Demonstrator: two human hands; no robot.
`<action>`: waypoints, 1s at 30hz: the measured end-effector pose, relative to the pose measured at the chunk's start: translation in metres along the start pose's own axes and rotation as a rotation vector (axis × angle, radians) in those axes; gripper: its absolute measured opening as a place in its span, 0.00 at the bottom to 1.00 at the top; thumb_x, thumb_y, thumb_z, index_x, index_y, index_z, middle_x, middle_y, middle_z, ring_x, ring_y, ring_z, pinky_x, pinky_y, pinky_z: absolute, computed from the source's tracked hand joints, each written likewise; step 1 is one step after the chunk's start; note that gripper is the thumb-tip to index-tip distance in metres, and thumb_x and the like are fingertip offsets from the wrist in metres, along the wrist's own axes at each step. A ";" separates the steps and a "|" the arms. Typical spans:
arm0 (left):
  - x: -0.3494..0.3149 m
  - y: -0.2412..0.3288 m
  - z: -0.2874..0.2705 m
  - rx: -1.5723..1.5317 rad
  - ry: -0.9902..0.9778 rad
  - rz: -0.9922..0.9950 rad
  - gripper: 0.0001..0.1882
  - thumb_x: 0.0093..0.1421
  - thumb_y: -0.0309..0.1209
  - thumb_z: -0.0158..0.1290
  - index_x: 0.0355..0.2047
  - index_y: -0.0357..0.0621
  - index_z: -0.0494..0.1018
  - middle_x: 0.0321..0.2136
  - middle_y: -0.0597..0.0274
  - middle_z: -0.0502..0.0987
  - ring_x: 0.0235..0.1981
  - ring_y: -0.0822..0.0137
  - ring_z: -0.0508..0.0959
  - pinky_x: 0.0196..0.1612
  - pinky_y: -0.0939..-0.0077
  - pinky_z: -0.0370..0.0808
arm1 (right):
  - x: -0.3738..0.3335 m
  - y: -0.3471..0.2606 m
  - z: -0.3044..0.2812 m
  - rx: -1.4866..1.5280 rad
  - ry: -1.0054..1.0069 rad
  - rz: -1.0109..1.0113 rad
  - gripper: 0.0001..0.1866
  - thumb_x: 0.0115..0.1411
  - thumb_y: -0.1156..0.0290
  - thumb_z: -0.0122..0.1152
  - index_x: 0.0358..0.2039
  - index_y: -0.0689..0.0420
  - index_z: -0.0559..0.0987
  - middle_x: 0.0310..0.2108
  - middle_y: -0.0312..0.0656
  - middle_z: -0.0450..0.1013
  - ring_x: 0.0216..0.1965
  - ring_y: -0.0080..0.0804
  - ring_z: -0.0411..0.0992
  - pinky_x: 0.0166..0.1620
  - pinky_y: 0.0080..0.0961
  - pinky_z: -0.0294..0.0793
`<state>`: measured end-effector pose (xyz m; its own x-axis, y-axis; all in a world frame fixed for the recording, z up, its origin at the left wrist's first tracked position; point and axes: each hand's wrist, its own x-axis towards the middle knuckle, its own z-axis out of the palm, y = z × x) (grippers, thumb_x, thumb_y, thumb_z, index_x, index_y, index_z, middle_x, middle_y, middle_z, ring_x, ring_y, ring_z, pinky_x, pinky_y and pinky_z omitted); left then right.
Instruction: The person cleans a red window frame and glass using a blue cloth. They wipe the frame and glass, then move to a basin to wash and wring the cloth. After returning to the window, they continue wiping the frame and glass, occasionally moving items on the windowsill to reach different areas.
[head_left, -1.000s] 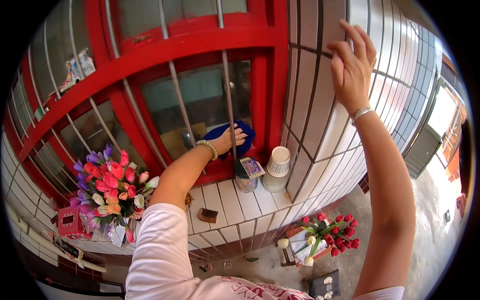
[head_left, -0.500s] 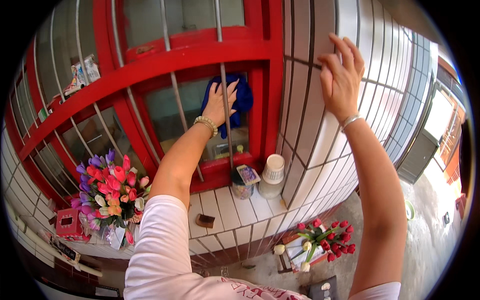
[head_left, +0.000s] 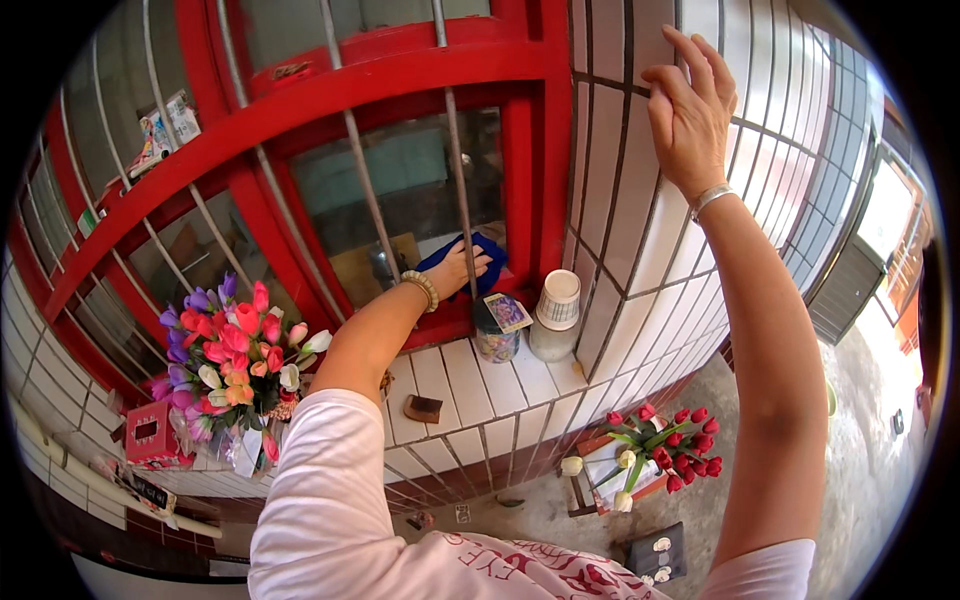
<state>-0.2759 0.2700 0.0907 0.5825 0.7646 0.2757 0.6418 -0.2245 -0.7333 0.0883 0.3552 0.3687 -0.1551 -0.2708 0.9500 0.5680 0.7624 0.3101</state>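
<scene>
My left hand point(head_left: 457, 272), with a beaded bracelet at the wrist, reaches between the metal bars point(head_left: 455, 150) of a red-framed window. It presses a dark blue cloth point(head_left: 487, 252) to the bottom of the glass pane point(head_left: 400, 180), near the right corner of the frame. Some of the cloth is hidden under the palm. My right hand point(head_left: 692, 110), wearing a silver bangle, is raised at the tiled pillar point(head_left: 650, 200). Its fingers are slightly bent and apart, with nothing in them; whether the fingertips touch the tiles I cannot tell.
On the tiled sill point(head_left: 465, 385) stand a jar with a card on top point(head_left: 497, 335), a jar topped with stacked paper cups point(head_left: 557, 310), and a small brown block point(head_left: 423, 408). Artificial tulips point(head_left: 235, 360) and a red tissue box point(head_left: 155, 436) sit left. Red and white tulips point(head_left: 665, 455) stand below right.
My left hand has slid the blue cloth down the glass from the upper pane to its bottom edge. My right hand has shifted slightly up on the pillar.
</scene>
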 end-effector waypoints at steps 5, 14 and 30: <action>-0.008 0.005 0.004 0.095 -0.091 -0.047 0.16 0.56 0.32 0.46 0.44 0.52 0.74 0.52 0.70 0.70 0.55 0.65 0.66 0.62 0.63 0.57 | 0.002 -0.007 -0.004 0.044 -0.010 0.023 0.10 0.59 0.69 0.46 0.33 0.50 0.78 0.63 0.37 0.60 0.67 0.42 0.50 0.66 0.42 0.49; -0.022 -0.004 -0.022 -0.053 -0.365 0.119 0.15 0.56 0.31 0.47 0.44 0.50 0.75 0.49 0.68 0.72 0.57 0.63 0.64 0.65 0.58 0.51 | 0.006 -0.011 -0.014 0.062 -0.032 0.071 0.06 0.56 0.73 0.49 0.30 0.57 0.75 0.61 0.45 0.61 0.66 0.47 0.50 0.65 0.45 0.49; 0.013 -0.019 -0.004 -0.143 -0.266 0.240 0.24 0.52 0.30 0.50 0.51 0.40 0.71 0.59 0.57 0.64 0.64 0.57 0.57 0.68 0.52 0.44 | 0.004 -0.009 -0.007 0.064 0.044 -0.016 0.07 0.56 0.73 0.47 0.30 0.57 0.75 0.59 0.48 0.63 0.64 0.50 0.52 0.64 0.45 0.50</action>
<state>-0.2783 0.2819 0.1106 0.5872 0.8058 -0.0775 0.5772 -0.4839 -0.6579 0.0885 0.3432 0.3692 -0.1270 -0.3076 0.9430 0.5130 0.7934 0.3278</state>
